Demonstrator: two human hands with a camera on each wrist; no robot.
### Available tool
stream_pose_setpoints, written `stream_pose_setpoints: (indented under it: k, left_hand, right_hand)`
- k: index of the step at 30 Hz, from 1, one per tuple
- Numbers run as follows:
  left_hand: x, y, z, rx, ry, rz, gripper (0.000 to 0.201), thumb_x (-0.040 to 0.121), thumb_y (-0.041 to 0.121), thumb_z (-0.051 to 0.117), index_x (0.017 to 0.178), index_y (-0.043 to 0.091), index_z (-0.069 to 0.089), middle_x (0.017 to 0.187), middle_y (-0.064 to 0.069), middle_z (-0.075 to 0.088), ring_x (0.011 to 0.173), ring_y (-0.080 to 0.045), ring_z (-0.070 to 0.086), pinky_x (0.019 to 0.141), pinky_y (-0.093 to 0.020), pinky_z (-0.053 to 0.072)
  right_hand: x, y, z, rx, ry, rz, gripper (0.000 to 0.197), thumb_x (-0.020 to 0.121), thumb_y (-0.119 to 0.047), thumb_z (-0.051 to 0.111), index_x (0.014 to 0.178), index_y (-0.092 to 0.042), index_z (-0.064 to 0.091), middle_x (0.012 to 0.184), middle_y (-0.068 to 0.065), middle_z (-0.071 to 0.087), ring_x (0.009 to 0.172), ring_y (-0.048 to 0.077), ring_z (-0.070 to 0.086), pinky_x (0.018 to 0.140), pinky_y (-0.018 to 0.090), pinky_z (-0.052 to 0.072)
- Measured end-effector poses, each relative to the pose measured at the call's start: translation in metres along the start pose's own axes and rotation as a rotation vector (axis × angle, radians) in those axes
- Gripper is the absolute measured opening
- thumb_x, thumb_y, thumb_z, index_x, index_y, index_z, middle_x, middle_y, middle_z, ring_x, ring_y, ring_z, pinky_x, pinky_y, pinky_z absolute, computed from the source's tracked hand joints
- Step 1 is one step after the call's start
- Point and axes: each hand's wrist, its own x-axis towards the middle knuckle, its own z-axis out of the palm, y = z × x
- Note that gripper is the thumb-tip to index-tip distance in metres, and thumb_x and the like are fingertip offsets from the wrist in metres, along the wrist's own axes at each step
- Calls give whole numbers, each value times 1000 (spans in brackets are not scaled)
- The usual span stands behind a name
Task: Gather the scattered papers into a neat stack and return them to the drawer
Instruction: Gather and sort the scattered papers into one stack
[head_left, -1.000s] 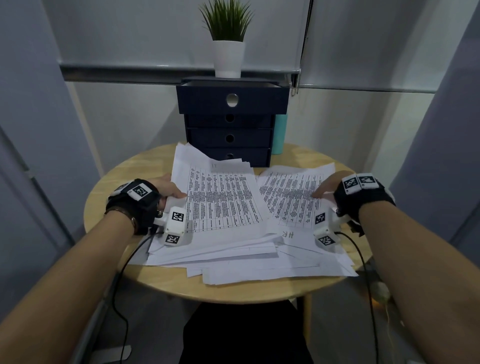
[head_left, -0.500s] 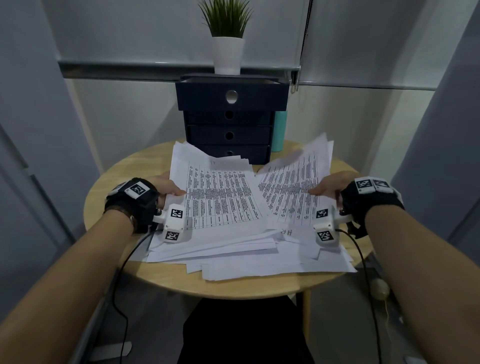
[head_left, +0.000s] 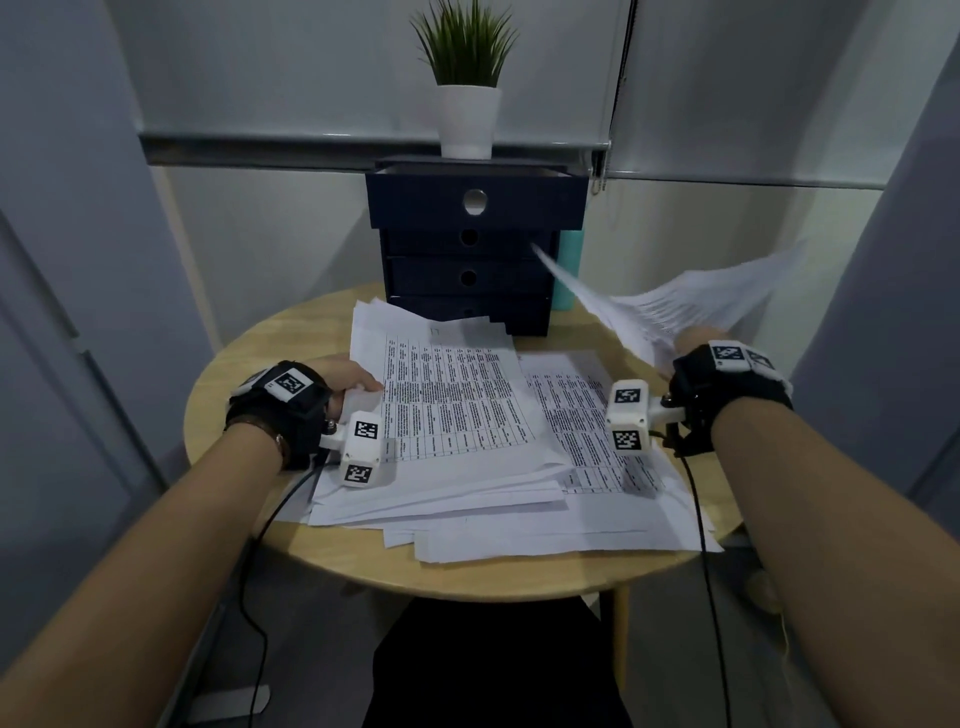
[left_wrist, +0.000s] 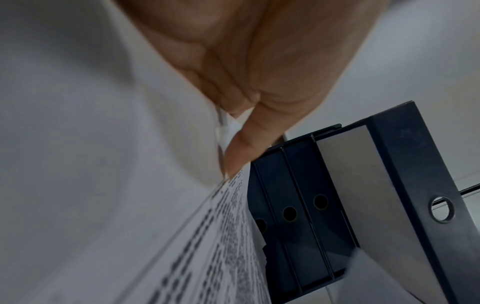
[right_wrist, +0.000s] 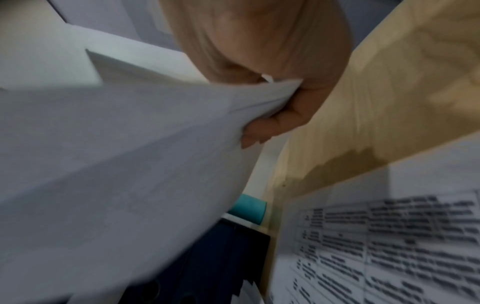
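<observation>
Now right hand (head_left: 696, 340) clamps raised sheets (head_left: 685, 306), right of the pile (head_left: 457, 415); left hand (head_left: 343, 382) pinches pile's left edge.

Head view looked forward and down from above the near edge of the desk (head_left: 249, 525), taking in both forearms and the far wall. Left wrist view sat very close under the left hand (left_wrist: 259, 61), facing the far side and rolled sideways. Right wrist view sat equally close under the right hand (right_wrist: 272, 51), also facing far. All three views shared the drawer unit (head_left: 470, 249) (left_wrist: 311, 216) (right_wrist: 207, 257) and printed papers (head_left: 452, 410) (left_wrist: 221, 246) (right_wrist: 389, 246).
</observation>
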Motion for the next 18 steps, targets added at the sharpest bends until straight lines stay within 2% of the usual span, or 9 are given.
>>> stream_pose_setpoints:
  k: [1, 3, 5, 7, 9, 11, 14, 16, 18]
  left_hand:
    - [21, -9, -10, -18, -41, -17, 85, 43, 23, 94, 119, 5, 60, 114, -14, 56, 106, -26, 46, 98, -42, 36]
    - [76, -28, -31, -75, -6, -34, 83, 53, 35, 89, 125, 9, 58, 118, -11, 57, 106, -26, 49, 101, -45, 35]
    - [42, -22, -20, -159, 28, -75, 92, 51, 52, 87, 128, 11, 57, 118, -4, 57, 105, -24, 52, 99, -42, 38]
    - [-1, -6, -2, -237, 43, -43, 80, 63, 54, 80, 125, 9, 56, 117, -7, 60, 101, -24, 60, 95, -40, 45]
    - [-32, 7, 12, -268, 87, 56, 52, 85, 39, 67, 123, 6, 54, 108, -13, 62, 89, -28, 63, 88, -41, 51]
    - [-51, 13, 20, -211, 49, 25, 58, 81, 37, 71, 126, 3, 55, 115, -17, 64, 96, -32, 64, 95, -48, 48]
    - [-45, 14, 20, -126, 41, 75, 62, 74, 22, 79, 126, -1, 56, 118, -22, 63, 98, -32, 62, 99, -48, 48]
    - [-41, 13, 22, -34, 118, 111, 74, 57, 16, 86, 123, -2, 58, 117, -21, 65, 102, -34, 64, 98, -47, 51]
    - [-34, 7, 21, 9, 111, 126, 94, 33, 20, 88, 120, -1, 60, 118, -22, 66, 109, -36, 64, 98, -48, 51]
  right_hand:
    - [9, -4, 6, 31, -40, -20, 27, 79, -27, 69, 94, -10, 53, 87, 12, 61, 82, 29, 62, 72, 34, 52]
    - [35, -12, 22, 87, -175, -59, 52, 60, -48, 72, 96, -13, 60, 82, 7, 63, 79, 30, 67, 73, 38, 57]
    - [68, -15, 37, 228, -378, -27, 65, 45, -45, 83, 97, -12, 64, 80, 4, 63, 78, 27, 66, 69, 35, 56]
    - [69, -28, 39, 227, -481, -25, 32, 70, -35, 80, 79, -8, 64, 57, 4, 62, 55, 22, 58, 54, 29, 47]
    - [56, -38, 41, 212, -467, 3, 34, 77, -38, 75, 66, -9, 61, 46, 4, 59, 47, 23, 56, 53, 27, 42]
    - [65, -43, 48, 209, -454, 9, 38, 68, -44, 80, 74, -11, 62, 66, 8, 65, 60, 26, 60, 59, 30, 48]
    - [68, -60, 52, 235, -490, -77, 77, 44, -60, 85, 102, -13, 67, 103, 9, 71, 81, 31, 68, 77, 41, 56]
    - [49, -76, 41, 314, -506, -108, 71, 67, -60, 74, 116, -11, 59, 119, 11, 65, 105, 32, 63, 94, 43, 50]
    - [43, -82, 36, 305, -528, -124, 61, 86, -57, 56, 127, -13, 51, 135, 13, 53, 118, 31, 54, 96, 38, 44]
